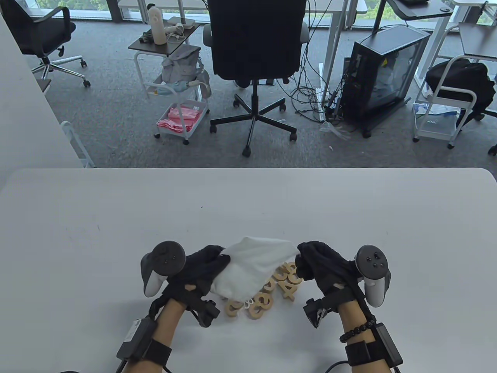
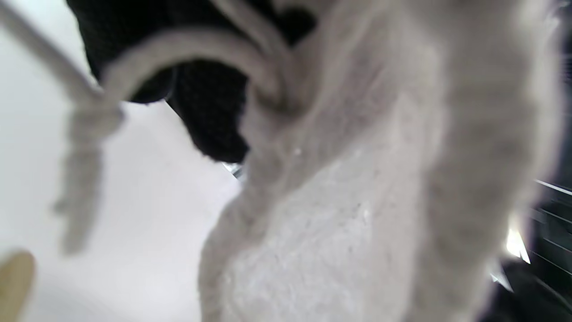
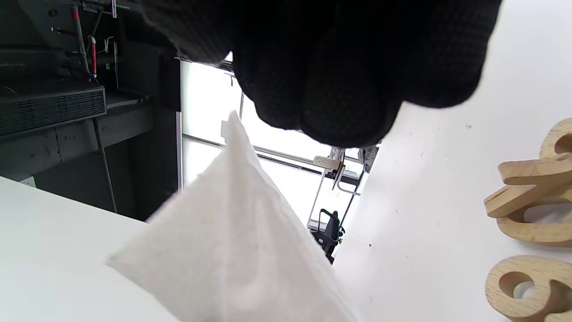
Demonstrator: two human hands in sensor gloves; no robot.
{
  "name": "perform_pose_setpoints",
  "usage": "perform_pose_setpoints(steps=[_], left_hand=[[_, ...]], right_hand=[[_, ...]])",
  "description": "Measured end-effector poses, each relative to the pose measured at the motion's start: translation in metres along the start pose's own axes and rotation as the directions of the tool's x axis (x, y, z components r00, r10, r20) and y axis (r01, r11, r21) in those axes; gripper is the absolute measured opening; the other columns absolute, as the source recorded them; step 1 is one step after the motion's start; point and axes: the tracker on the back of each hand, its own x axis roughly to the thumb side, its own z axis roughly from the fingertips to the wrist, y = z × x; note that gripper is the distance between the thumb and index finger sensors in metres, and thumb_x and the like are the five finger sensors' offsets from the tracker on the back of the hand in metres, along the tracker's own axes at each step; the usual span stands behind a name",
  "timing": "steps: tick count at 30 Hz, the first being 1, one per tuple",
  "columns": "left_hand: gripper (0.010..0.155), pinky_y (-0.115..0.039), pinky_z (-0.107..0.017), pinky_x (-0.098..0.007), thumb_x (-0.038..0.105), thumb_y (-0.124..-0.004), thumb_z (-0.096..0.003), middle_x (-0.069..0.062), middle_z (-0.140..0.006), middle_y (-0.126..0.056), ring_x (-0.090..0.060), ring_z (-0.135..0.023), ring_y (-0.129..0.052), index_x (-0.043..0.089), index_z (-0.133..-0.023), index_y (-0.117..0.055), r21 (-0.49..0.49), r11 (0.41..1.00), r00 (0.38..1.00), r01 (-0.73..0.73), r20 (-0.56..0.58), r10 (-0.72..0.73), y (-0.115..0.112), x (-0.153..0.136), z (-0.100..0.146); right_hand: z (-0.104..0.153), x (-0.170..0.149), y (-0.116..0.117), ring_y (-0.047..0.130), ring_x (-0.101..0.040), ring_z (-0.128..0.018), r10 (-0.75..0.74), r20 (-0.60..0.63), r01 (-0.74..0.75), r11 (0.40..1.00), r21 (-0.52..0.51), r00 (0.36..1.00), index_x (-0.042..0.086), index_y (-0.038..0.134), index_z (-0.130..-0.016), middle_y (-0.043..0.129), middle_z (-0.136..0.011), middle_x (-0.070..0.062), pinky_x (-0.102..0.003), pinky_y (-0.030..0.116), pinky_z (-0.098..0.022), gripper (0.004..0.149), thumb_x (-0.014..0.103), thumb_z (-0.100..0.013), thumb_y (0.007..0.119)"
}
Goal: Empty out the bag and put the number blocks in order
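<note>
A white cloth drawstring bag (image 1: 252, 266) is lifted over the table, mouth down toward me. My left hand (image 1: 207, 260) grips its left far corner and my right hand (image 1: 310, 258) pinches its right far corner. Several wooden number blocks (image 1: 271, 291) lie in a heap under and beside the bag's mouth. The bag (image 2: 357, 214) fills the left wrist view, its drawstring (image 2: 85, 147) hanging loose, with my gloved fingers (image 2: 210, 112) behind it. In the right wrist view my curled fingers (image 3: 330, 80) sit above the bag's corner (image 3: 232, 237), with number blocks (image 3: 532, 210) at the right.
The white table (image 1: 116, 217) stretches wide on all sides of the pile. Beyond its far edge stand a black office chair (image 1: 254, 46), a rolling cart (image 1: 178, 97) and a computer case (image 1: 382, 74) on the carpet.
</note>
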Motion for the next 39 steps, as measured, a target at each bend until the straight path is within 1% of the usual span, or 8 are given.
perform_pose_setpoints(steps=[4,9,15,18,23,27,34,39], left_hand=[[0.043,-0.083,-0.055,-0.054,0.040,-0.074,-0.0549,0.001,-0.056,-0.103,-0.019,-0.043,-0.109,0.012,-0.086,-0.082,0.247,0.967,0.959,-0.069,-0.249,0.132,0.057,-0.059,0.003],[0.043,-0.080,-0.057,-0.057,0.039,-0.073,-0.0551,-0.001,-0.061,-0.102,-0.022,-0.047,-0.109,0.011,-0.087,-0.080,0.503,0.864,0.845,0.039,-0.478,0.240,0.108,-0.129,0.029],[0.044,-0.078,-0.058,-0.059,0.038,-0.072,-0.0554,-0.004,-0.064,-0.101,-0.026,-0.051,-0.108,0.009,-0.088,-0.079,0.519,0.832,0.731,0.196,-0.643,0.229,0.126,-0.179,0.056],[0.059,-0.071,-0.060,-0.064,0.042,-0.072,-0.0545,-0.016,-0.077,-0.095,-0.039,-0.063,-0.102,0.001,-0.098,-0.070,0.444,0.863,0.684,0.242,-0.709,0.173,0.129,-0.187,0.057],[0.089,-0.053,-0.061,-0.077,0.050,-0.071,-0.0527,-0.038,-0.099,-0.064,-0.060,-0.084,-0.078,-0.012,-0.108,-0.040,0.284,0.870,0.641,0.404,-0.766,-0.047,0.137,-0.167,0.050],[0.097,-0.043,-0.060,-0.081,0.051,-0.071,-0.0526,-0.044,-0.104,-0.044,-0.069,-0.090,-0.060,-0.016,-0.107,-0.026,0.289,0.832,0.693,0.473,-0.706,-0.148,0.143,-0.141,0.045],[0.097,-0.044,-0.062,-0.081,0.053,-0.072,-0.0515,-0.043,-0.107,-0.039,-0.069,-0.095,-0.052,-0.011,-0.110,-0.029,0.313,0.778,0.787,0.545,-0.512,-0.345,0.142,-0.078,0.036],[0.095,-0.044,-0.063,-0.081,0.055,-0.072,-0.0511,-0.040,-0.110,-0.039,-0.068,-0.098,-0.049,-0.007,-0.112,-0.033,0.274,0.734,0.778,0.621,-0.328,-0.536,0.115,-0.027,0.030]], right_hand=[[0.003,0.002,-0.003,0.102,-0.028,-0.053,0.020,0.013,-0.020,1.000,-0.025,1.000,0.010,0.082,-0.085,0.095,-0.072,-0.010,-0.044,0.091,-0.042,0.040,0.038,-0.059,0.070],[0.004,0.005,-0.002,0.102,-0.029,-0.055,0.014,0.028,-0.014,1.000,-0.018,0.999,0.009,0.081,-0.086,0.094,-0.074,-0.011,-0.045,0.090,-0.043,0.041,0.038,-0.059,0.069],[0.003,0.004,-0.001,0.102,-0.030,-0.056,0.023,0.029,-0.023,1.000,-0.007,0.999,0.009,0.081,-0.087,0.094,-0.075,-0.011,-0.046,0.090,-0.044,0.042,0.038,-0.059,0.070],[0.001,0.002,0.000,0.102,-0.031,-0.056,0.028,0.021,-0.028,1.000,0.002,0.999,0.009,0.081,-0.087,0.094,-0.075,-0.012,-0.046,0.090,-0.044,0.042,0.038,-0.059,0.070],[0.001,0.001,0.001,0.101,-0.032,-0.057,0.055,0.011,-0.055,0.998,0.005,0.998,0.008,0.080,-0.088,0.093,-0.076,-0.013,-0.047,0.089,-0.045,0.043,0.038,-0.059,0.070],[0.002,0.001,-0.002,0.101,-0.033,-0.057,0.076,0.009,-0.076,0.997,-0.006,0.997,0.008,0.080,-0.088,0.093,-0.077,-0.014,-0.047,0.089,-0.045,0.044,0.038,-0.058,0.070],[0.005,0.003,-0.009,0.101,-0.034,-0.058,0.124,0.019,-0.123,0.991,-0.042,0.992,0.007,0.081,-0.088,0.093,-0.077,-0.015,-0.048,0.089,-0.045,0.044,0.037,-0.058,0.070],[0.008,0.006,-0.012,0.100,-0.037,-0.060,0.239,0.033,-0.235,0.968,-0.090,0.970,0.006,0.080,-0.090,0.092,-0.080,-0.017,-0.051,0.087,-0.047,0.046,0.037,-0.058,0.071]])
